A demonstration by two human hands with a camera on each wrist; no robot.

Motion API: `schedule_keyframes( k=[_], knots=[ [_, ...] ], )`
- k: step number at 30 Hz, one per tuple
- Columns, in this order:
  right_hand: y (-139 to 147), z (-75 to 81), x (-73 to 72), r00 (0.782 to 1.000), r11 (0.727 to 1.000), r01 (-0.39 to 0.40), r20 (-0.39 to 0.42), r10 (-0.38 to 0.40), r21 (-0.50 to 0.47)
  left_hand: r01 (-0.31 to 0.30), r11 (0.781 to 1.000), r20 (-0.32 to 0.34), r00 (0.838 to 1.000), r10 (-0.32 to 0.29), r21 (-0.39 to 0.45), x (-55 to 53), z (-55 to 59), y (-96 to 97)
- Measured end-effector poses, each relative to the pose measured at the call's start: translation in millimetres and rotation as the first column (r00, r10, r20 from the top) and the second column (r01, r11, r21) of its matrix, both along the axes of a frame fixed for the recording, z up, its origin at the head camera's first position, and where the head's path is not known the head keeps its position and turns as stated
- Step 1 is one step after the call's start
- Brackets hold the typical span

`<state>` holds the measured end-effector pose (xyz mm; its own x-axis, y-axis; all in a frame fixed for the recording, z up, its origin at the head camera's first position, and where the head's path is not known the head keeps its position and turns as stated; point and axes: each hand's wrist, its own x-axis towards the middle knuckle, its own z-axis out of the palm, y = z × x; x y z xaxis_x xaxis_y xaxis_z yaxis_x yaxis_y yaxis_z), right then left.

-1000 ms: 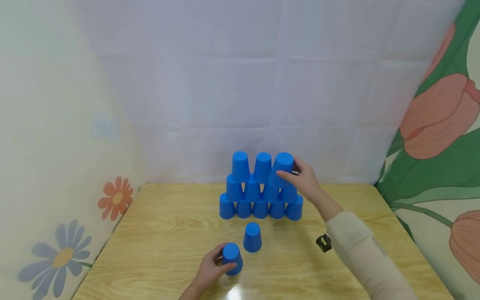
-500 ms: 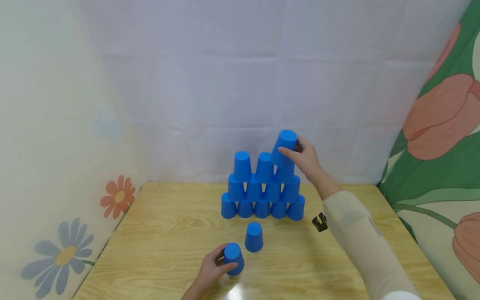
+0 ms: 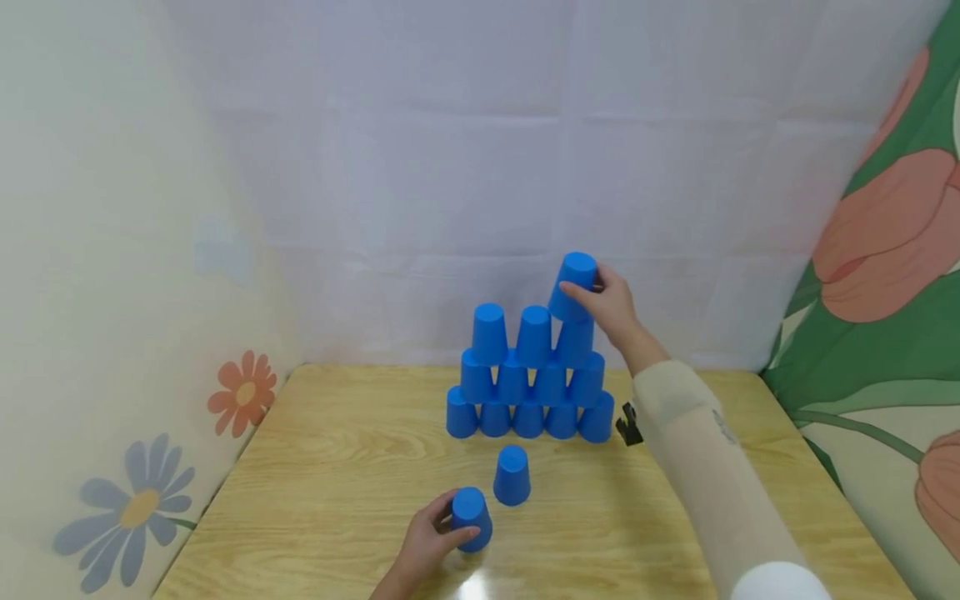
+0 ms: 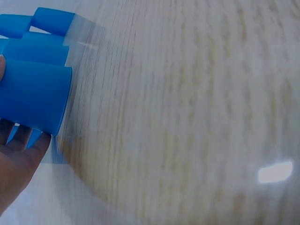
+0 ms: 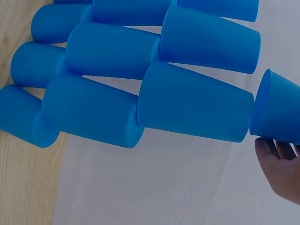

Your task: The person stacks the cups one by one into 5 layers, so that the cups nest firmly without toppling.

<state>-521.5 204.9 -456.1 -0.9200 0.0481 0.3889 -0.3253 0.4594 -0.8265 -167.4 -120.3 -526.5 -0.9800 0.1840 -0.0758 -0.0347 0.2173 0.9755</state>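
Near the front of the table, my left hand [image 3: 427, 537] grips an upside-down blue cup [image 3: 470, 512], fingers behind and thumb in front. That cup [image 4: 35, 93] also shows at the left edge of the left wrist view. My right hand [image 3: 611, 304] holds another blue cup [image 3: 573, 279], slightly tilted, above the right end of a stack of upside-down blue cups [image 3: 528, 417]. Directly below it is the right-hand cup [image 3: 576, 342] of the third row. In the right wrist view, the rim of the held cup [image 5: 281, 110] is very close to that cup's base [image 5: 197, 103]; contact cannot be told.
One lone blue cup [image 3: 512, 477] stands upside down between my left hand and the stack. A small black object [image 3: 629, 425] shows beside my right sleeve [image 3: 697, 450]. The wooden table [image 3: 337, 467] meets a white cloth backdrop [image 3: 405, 192] behind the stack.
My right hand has risen with its cup from third-row height to above the row, uncovering the row's right-hand cup. The small black object has shifted upward with the arm. The left hand keeps its grip.
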Motion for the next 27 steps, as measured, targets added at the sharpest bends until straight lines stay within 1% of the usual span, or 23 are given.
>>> schedule_keyframes(
  k=[1,2,3,4,7,8,9,10,11,12,13,14,15,16,17,19,20,21,22,24,27],
  knots=[
    [-1,1.4,0.9,1.000,1.000,-0.002,0.010,0.002,-0.011,-0.004,1.000,0.010,1.000,0.004,-0.002,0.0,0.4,0.2],
    [-4,6.7,5.5,1.000,1.000,0.011,0.014,-0.011,0.001,-0.005,1.000,0.017,1.000,0.005,-0.002,0.0,0.9,0.1],
    [-9,16.6,14.8,0.999,1.000,0.012,0.041,-0.012,-0.010,-0.007,1.000,0.021,1.000,0.007,0.000,-0.2,1.3,0.0],
    [-16,39.2,40.2,0.997,1.000,-0.007,0.081,0.009,-0.027,-0.009,1.000,0.022,1.000,0.009,0.001,-0.4,1.9,0.0],
    [-34,88.6,93.2,0.983,0.998,-0.039,0.180,0.046,-0.044,-0.006,1.000,0.021,1.000,0.006,0.006,-0.9,3.0,-0.1],
    [-39,99.0,105.8,0.982,0.998,-0.050,0.182,0.056,-0.034,-0.004,1.000,0.018,1.000,0.004,0.007,-1.1,2.9,-0.3],
    [-42,102.8,111.8,0.983,0.997,-0.063,0.171,0.070,-0.042,-0.002,1.000,0.010,1.000,0.002,0.006,-1.1,2.5,-0.5],
    [-45,108.8,119.6,0.980,0.996,-0.080,0.180,0.087,-0.044,-0.001,1.000,0.008,1.000,0.001,0.007,-1.1,2.2,-0.7],
    [-43,96.4,106.8,0.984,0.996,-0.083,0.157,0.088,-0.036,0.001,1.000,0.007,1.000,-0.001,0.007,-1.2,1.7,-1.0],
    [-42,91.2,102.5,0.986,0.995,-0.088,0.140,0.093,-0.037,0.002,1.000,0.005,1.000,-0.002,0.009,-1.2,1.2,-1.3],
    [-45,96.2,111.9,0.984,0.993,-0.104,0.137,0.111,-0.053,0.003,1.000,0.005,1.000,-0.003,0.012,-1.2,0.9,-1.5],
    [-47,97.5,115.2,0.985,0.993,-0.106,0.133,0.112,-0.050,0.007,1.000,0.007,1.000,-0.008,0.012,-1.3,0.6,-1.8],
    [-49,104.0,123.8,0.984,0.993,-0.103,0.138,0.110,-0.056,0.011,1.000,0.011,1.000,-0.011,0.011,-1.4,0.4,-1.8],
    [-55,119.0,142.3,0.981,0.993,-0.107,0.155,0.113,-0.051,0.012,1.000,0.021,1.000,-0.012,0.014,-1.5,0.4,-1.8],
    [-61,132.6,160.1,0.982,0.993,-0.104,0.155,0.110,-0.046,0.014,1.000,0.023,1.000,-0.014,0.016,-1.6,0.1,-1.7],
    [-71,157.8,189.9,0.976,0.994,-0.101,0.188,0.108,-0.047,0.017,1.000,0.030,0.999,-0.017,0.020,-1.7,-0.2,-1.3],
    [-71,159.3,190.1,0.978,0.995,-0.090,0.188,0.094,-0.030,0.018,1.000,0.034,0.999,-0.018,0.020,-1.9,-0.6,-1.1],
    [-73,162.9,194.9,0.978,0.995,-0.091,0.186,0.095,-0.032,0.017,0.999,0.036,0.999,-0.018,0.028,-1.9,-1.1,-0.6],
    [-73,162.6,195.1,0.979,0.995,-0.093,0.181,0.097,-0.028,0.017,0.999,0.038,0.999,-0.018,0.035,-2.1,-1.7,-0.4],
    [-68,151.4,181.3,0.979,0.995,-0.090,0.180,0.094,-0.031,0.018,0.999,0.038,0.999,-0.020,0.047,-2.4,-2.8,0.1],
    [-68,150.9,180.3,0.979,0.996,-0.085,0.185,0.090,-0.034,0.021,0.998,0.033,0.999,-0.023,0.066,-3.0,-4.2,0.1]
  ],
)
